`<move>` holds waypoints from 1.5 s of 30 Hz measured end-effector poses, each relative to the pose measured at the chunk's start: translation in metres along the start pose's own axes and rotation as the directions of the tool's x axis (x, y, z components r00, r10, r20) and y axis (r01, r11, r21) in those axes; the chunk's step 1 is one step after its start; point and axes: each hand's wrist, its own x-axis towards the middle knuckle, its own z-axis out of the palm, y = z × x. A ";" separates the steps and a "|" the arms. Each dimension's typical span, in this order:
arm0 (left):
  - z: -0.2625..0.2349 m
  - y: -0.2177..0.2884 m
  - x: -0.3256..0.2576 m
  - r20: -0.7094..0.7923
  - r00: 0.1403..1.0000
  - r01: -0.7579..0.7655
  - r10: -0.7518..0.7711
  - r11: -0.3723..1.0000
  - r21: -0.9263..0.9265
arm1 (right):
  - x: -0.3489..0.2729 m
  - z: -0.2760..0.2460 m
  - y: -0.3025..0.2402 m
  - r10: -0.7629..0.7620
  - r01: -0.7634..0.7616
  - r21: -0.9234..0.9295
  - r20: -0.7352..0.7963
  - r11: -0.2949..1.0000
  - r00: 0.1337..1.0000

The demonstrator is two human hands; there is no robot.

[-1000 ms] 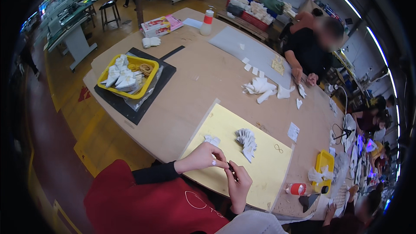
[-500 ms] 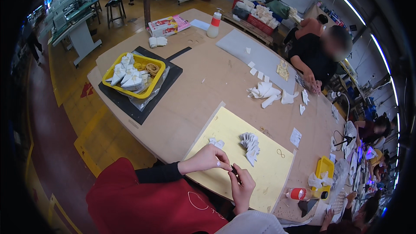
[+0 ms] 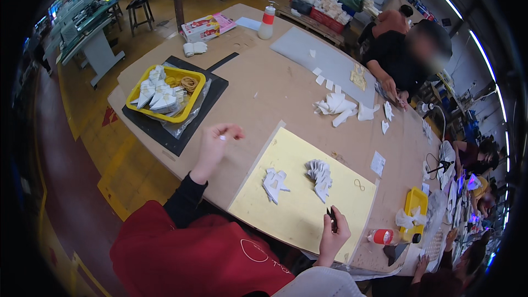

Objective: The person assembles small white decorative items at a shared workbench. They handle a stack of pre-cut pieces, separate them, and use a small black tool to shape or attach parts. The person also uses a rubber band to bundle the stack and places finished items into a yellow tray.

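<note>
My left hand [image 3: 213, 146] is raised over the table's left edge, between the yellow tray and the yellow sheet. Its fingers are loosely bent and a little blurred, with nothing visible in them; a small white patch sits on one finger. My right hand [image 3: 335, 232] is closed around a small black tool with two pointed tips, like thread snips [image 3: 332, 218], above the sheet's near right part. On the yellow sheet [image 3: 291, 217] lie a loose cluster of white cut pieces [image 3: 274, 184] and a fanned stack of white pieces [image 3: 319, 179].
A yellow tray [image 3: 193, 104] with bundled white pieces and rubber bands stands on a black board [image 3: 215, 93]. Behind are a pump bottle [image 3: 267, 23] and a colourful box [image 3: 208, 26]. A co-worker [image 3: 399, 58] sits across, near white scraps [image 3: 335, 102]. A bottle [image 3: 385, 236] lies at right.
My hands have moved apart: the left went up and left off the sheet, the right slightly right with the black tool. The loose white cluster is now uncovered.
</note>
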 end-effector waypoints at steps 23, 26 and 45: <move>-0.012 0.020 0.008 -0.186 0.925 -0.218 0.331 0.865 0.451 | 0.060 0.048 0.065 0.086 -0.044 -0.333 0.114 0.942 0.990; -0.012 0.007 0.006 -0.106 0.966 -0.173 0.236 0.894 0.414 | 0.058 0.058 0.085 0.009 -0.005 -0.161 0.022 0.987 1.000; 0.122 0.003 -0.078 0.644 0.747 0.057 -0.166 0.981 0.186 | 0.016 0.013 0.045 0.333 -0.331 0.329 0.051 0.884 0.942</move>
